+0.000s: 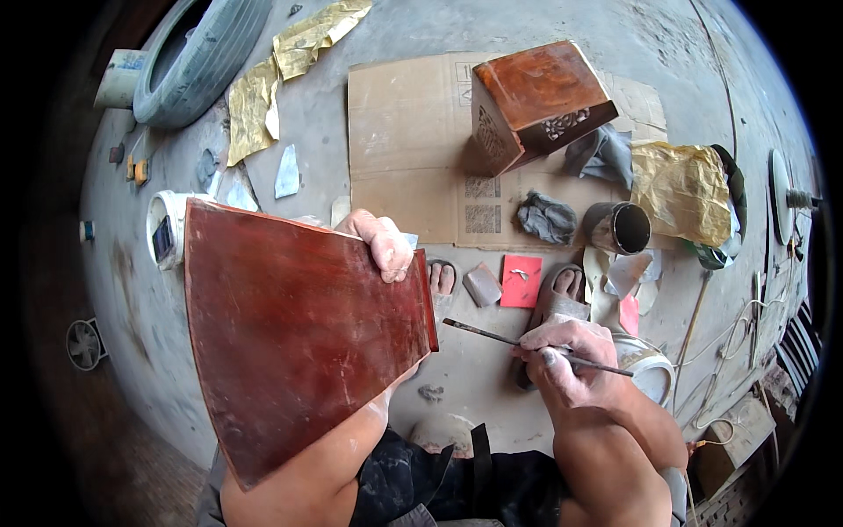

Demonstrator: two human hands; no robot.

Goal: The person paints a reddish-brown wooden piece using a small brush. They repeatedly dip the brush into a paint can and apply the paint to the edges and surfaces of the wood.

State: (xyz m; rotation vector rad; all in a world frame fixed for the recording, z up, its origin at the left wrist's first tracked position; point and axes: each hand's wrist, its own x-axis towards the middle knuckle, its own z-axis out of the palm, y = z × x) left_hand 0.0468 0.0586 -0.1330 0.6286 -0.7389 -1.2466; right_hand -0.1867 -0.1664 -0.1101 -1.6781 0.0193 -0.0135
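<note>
My left hand [382, 244] is closed over the upper edge of a reddish-brown wooden piece [303, 329] with a glossy, flared face and a raised strip along its narrow right end. The piece is tilted above my left thigh and hides most of my left forearm. In my right hand [572, 351] is a thin dark brush [483, 332], pinched between thumb and fingers. Its tip points left, a little apart from the narrow end of the wooden piece. Whitish dust coats both hands.
Beyond my feet, a similar wooden box [544, 83] with carved openwork stands on flattened cardboard [404, 149]. Nearby are a grey rag [546, 217], a dark-rimmed can [630, 228] and red sandpaper [522, 281]. A tyre [198, 70] lies far left; a white bucket [645, 369] stands right.
</note>
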